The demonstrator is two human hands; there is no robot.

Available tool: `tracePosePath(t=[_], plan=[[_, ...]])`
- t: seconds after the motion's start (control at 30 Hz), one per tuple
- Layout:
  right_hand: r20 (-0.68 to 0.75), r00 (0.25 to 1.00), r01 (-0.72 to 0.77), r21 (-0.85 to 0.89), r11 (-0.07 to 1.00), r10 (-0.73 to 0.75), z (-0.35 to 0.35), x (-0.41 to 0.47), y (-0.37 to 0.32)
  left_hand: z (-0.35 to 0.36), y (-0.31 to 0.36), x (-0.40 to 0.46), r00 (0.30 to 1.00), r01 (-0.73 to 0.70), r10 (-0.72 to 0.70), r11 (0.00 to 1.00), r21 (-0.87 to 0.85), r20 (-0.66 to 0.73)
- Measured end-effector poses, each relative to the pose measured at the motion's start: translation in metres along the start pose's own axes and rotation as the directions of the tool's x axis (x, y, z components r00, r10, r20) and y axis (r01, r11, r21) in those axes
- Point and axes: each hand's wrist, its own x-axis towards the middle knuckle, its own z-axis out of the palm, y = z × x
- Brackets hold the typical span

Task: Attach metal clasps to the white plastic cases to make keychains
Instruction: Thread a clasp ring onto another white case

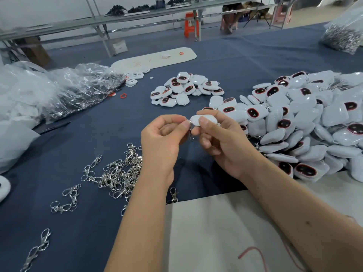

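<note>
Dark blue cloth table [255,55] fills the head view. Above it the right hand [225,146] pinches a white rounded plastic case [204,120], and the left hand [165,140] is closed on a silver metal clasp [190,128] at its end: the joining step, apparently. Next comes seating the ring. Loose silver clasps [119,173] lie left and a heap of white cases [306,122] right, with open cloth between.

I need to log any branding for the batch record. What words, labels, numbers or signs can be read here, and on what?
None can be read.
White cases: dark red-rimmed ovals, no lettering visible.
Case held in both hands: plain white side showing.
Metal clasps: no markings legible.
White tray: red marks, too blurred to read.
</note>
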Motion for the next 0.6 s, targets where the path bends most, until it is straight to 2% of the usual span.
tracePosePath(t=[0.13, 0.27, 0.4, 0.6], plan=[[0.008, 1.000, -0.024, 0.012, 1.000, 0.024, 0.0016, -0.0007, 0.0014, -0.0016, 0.0031, -0.0008, 0.996, 0.083, -0.086, 0.994, -0.073, -0.028], [-0.002, 1.000, -0.002, 0.033, 0.999, 0.002, 0.0013, -0.0005, 0.0010, -0.0022, 0.0044, -0.0018, 0.982, 0.188, -0.186, 0.971, -0.146, 0.024], [-0.003, 1.000, 0.005, 0.011, 1.000, -0.005, 0.0013, -0.0004, 0.0010, -0.0031, 0.0037, -0.0019, 0.984, 0.175, -0.171, 0.978, -0.113, 0.040], [-0.032, 0.999, 0.037, -0.048, 0.998, -0.038, 0.0020, 0.0005, 0.0049, -0.0051, 0.0047, -0.0004, 0.990, 0.141, -0.138, 0.978, -0.153, 0.031]])
